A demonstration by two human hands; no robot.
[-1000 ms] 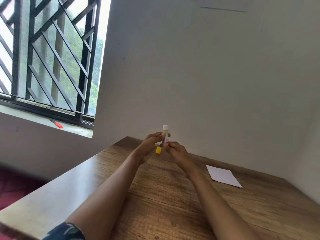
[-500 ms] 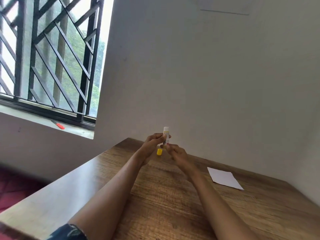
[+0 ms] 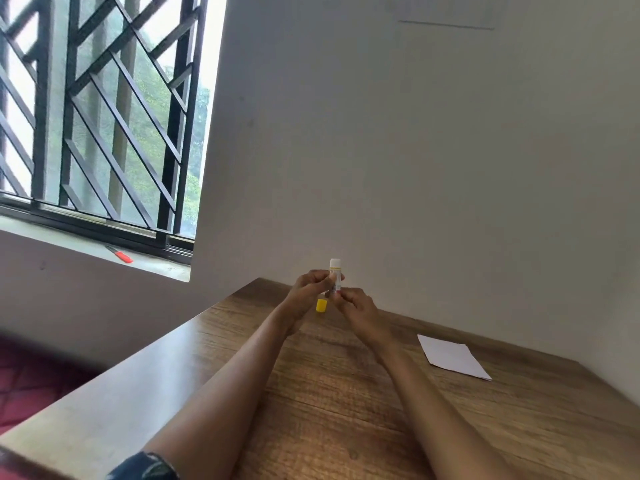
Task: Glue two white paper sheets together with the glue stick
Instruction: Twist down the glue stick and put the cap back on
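While both hands pinch the upright glue stick point(image 3: 335, 275), left hand point(image 3: 309, 289) mid-barrel, right hand point(image 3: 353, 303) at base, its label print stays illegible; yellow cap point(image 3: 321, 305) on table point(image 3: 346, 393).

A plain room in a home, it seems: a wooden bench point(image 3: 346, 393) pushed into the corner of bare pale walls point(image 3: 415, 150), and at upper left a barred window point(image 3: 97, 109) with trees outside.

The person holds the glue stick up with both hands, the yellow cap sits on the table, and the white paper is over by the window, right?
Not quite. In the head view the paper lies on the table to the right of the hands, near the wall, not by the window. The rest is right: both hands, left and right, hold the glue stick upright, and the yellow cap sits on the table.
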